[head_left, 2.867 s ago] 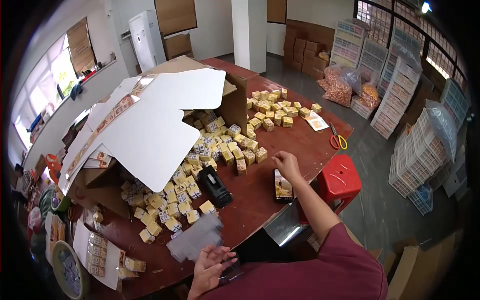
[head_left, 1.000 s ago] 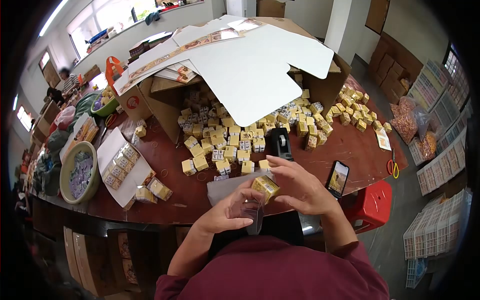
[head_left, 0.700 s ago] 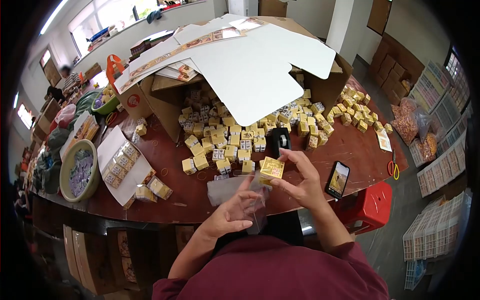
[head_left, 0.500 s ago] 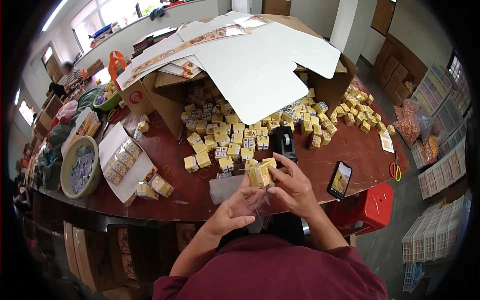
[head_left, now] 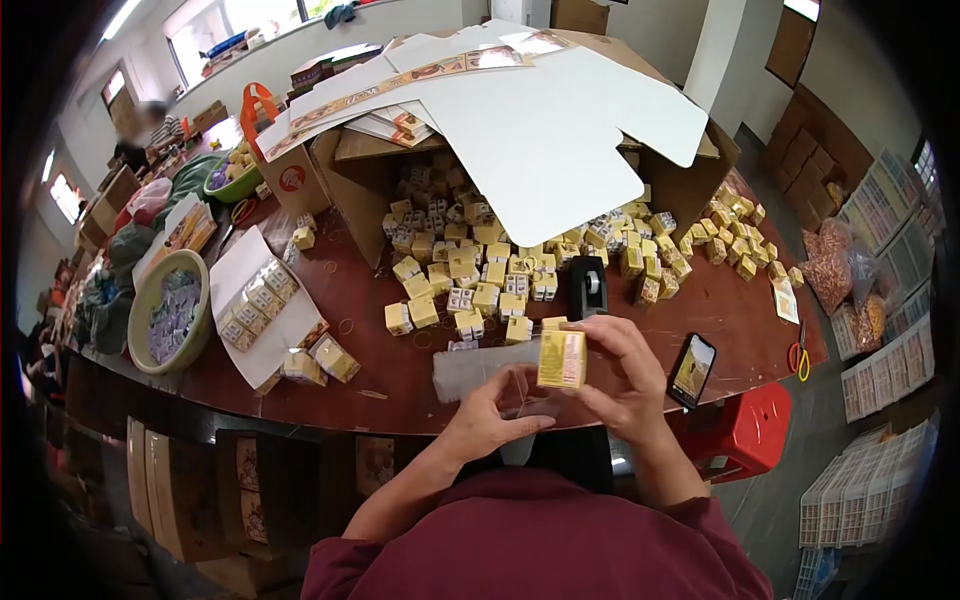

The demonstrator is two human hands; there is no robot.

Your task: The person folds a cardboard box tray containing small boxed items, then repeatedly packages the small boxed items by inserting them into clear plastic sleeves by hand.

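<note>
My right hand (head_left: 628,378) grips a small yellow printed box (head_left: 562,362) between thumb and fingers, upright above the table's front edge. Just left of it, my left hand (head_left: 492,412) pinches a thin clear plastic bag (head_left: 520,392), whose outline is hard to make out. Beyond my hands stands a black tape dispenser (head_left: 588,288). A heap of small yellow boxes (head_left: 465,265) spreads from an open carton out onto the table. A stack of clear plastic sheets or bags (head_left: 462,372) lies flat beside my left hand.
White card sheets (head_left: 545,140) cover the carton (head_left: 350,190). A phone (head_left: 692,370) and scissors (head_left: 799,360) lie at right, near a red stool (head_left: 748,432). At left are a basin of purple packets (head_left: 160,345) and wrapped box packs (head_left: 258,305). Another person sits far left.
The yellow box has turned more upright and moved right with my right hand, apart from my left fingers. The whole view has shifted slightly.
</note>
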